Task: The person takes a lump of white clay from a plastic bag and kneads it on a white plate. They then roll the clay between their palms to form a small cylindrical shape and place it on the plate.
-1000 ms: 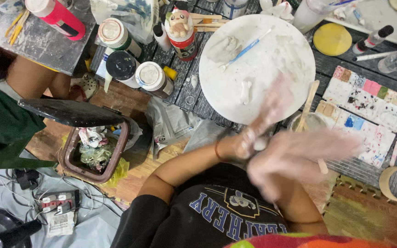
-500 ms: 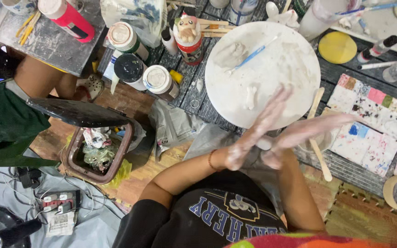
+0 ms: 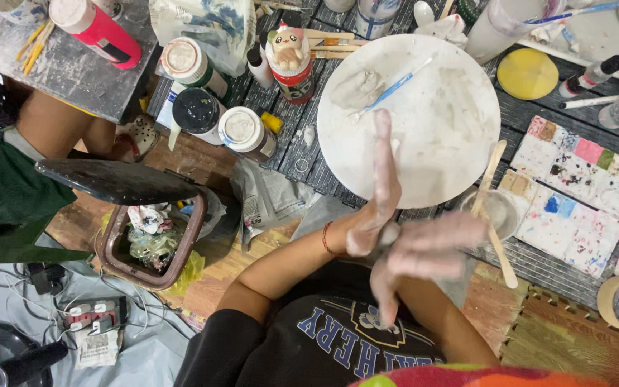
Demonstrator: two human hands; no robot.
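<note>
At the far left a bin (image 3: 153, 236) full of scraps stands on the floor under a dark lid, and beside it, on the slatted table (image 3: 302, 154), are a few capped paint jars (image 3: 213, 107). Moving right, the left hand (image 3: 377, 190) is raised with fingers straight and together, pointing up over the lower edge of the round white board (image 3: 424, 122), its palm pressed against the right hand (image 3: 424, 254). The right hand lies across it, fingers spread and pointing left and down; both are coated in pale wet clay, and both are open flat, grasping nothing that can be made out, though a small grey lump seems to sit between the palms. To rub well here, the palms should stay in full contact and slide with even pressure, kept low over the lap so clay does not fling off. On the board a blue-handled tool (image 3: 388, 92) lies beside a clay smear, and a wooden stick (image 3: 492, 208) rests just right of the hands, by a small cup. Compared with half a second ago, the left fingers have swung more upright and the right hand has crossed lower and turned down.
</note>
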